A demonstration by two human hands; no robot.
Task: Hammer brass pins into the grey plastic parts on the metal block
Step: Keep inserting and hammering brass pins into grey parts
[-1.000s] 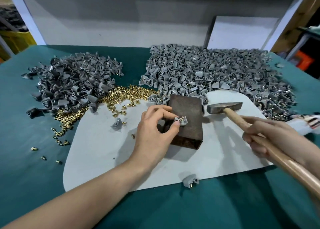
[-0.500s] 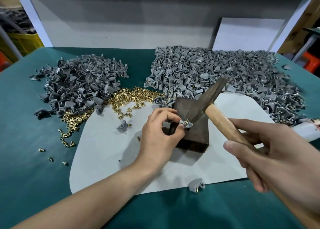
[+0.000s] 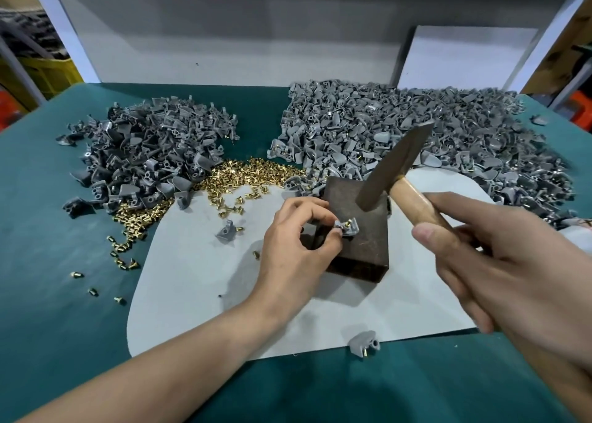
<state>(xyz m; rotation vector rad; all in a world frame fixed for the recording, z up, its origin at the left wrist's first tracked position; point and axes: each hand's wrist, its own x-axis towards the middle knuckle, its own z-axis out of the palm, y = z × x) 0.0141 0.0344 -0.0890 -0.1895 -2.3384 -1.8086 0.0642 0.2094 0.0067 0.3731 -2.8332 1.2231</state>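
1. While the left hand (image 3: 298, 246) pinches the grey plastic part (image 3: 347, 228) between thumb and fingertips, the part sits on top of the metal block (image 3: 368, 249), near its left edge.
2. Brass pin (image 3: 349, 221) stands up out of the part, just right of the fingertips.
3. Right hand (image 3: 499, 269) is wrapped round the hammer (image 3: 394, 166) handle; head is tilted above the block's far end, clear of the pin.
4. Block rests on a pale mat (image 3: 192, 278) on the green tabletop (image 3: 48, 230).

Bare left hand (image 3: 290, 253), bare right hand (image 3: 515, 281)
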